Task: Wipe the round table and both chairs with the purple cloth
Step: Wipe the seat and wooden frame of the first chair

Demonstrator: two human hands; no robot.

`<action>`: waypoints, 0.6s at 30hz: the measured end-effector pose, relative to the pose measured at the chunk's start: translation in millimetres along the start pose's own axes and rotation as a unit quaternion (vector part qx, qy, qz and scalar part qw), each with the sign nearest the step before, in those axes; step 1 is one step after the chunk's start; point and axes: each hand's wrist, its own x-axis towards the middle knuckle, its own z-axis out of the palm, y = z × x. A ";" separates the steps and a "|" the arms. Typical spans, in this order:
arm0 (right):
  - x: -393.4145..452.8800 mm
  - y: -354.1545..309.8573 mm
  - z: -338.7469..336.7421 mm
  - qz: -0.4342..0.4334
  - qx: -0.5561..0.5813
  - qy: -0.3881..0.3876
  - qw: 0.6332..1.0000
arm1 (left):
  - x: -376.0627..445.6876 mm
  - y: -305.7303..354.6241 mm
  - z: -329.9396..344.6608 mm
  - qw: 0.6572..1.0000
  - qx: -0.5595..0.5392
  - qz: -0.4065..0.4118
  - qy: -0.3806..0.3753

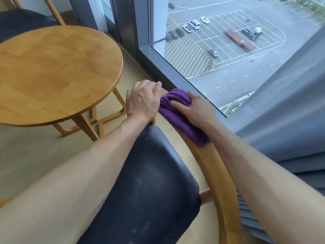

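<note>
Both hands on chair armrest (213, 166), R hand (197, 110) grip on purple cloth (177, 110)

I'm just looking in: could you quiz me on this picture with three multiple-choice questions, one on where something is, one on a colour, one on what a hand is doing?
1. Where is the purple cloth?
A. on the round table
B. on the wooden arm of the near chair
C. on the floor

2. What colour is the near chair's seat cushion?
A. dark, near black
B. red
C. white

3. What is the right hand doing?
A. hanging idle
B. pointing out of the window
C. gripping the cloth against the chair arm

Answers:
1 B: the cloth lies bunched along the chair arm, while the round table is bare.
2 A: the cushion is dark.
3 C: its fingers curl over the cloth; the left hand grips the arm's end beside it.
</note>
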 end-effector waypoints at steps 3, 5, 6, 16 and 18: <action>-42.2 25.8 -11.6 0.040 0.023 0.011 0.999 | -2.7 1.6 -7.6 0.998 0.048 0.039 -0.017; -67.6 33.5 -18.3 0.058 0.048 0.013 0.997 | -3.2 5.9 -10.9 0.993 0.096 0.059 -0.035; -79.5 35.3 -21.1 0.062 0.056 0.016 0.996 | -2.9 10.1 -11.7 0.989 0.123 0.066 -0.047; -71.8 15.1 -21.6 0.061 -0.024 -0.003 0.998 | -2.9 38.8 -13.5 0.960 0.239 0.043 -0.137; -44.3 6.4 -18.6 0.038 -0.017 -0.035 0.999 | -2.6 39.5 -12.4 0.958 0.238 0.030 -0.159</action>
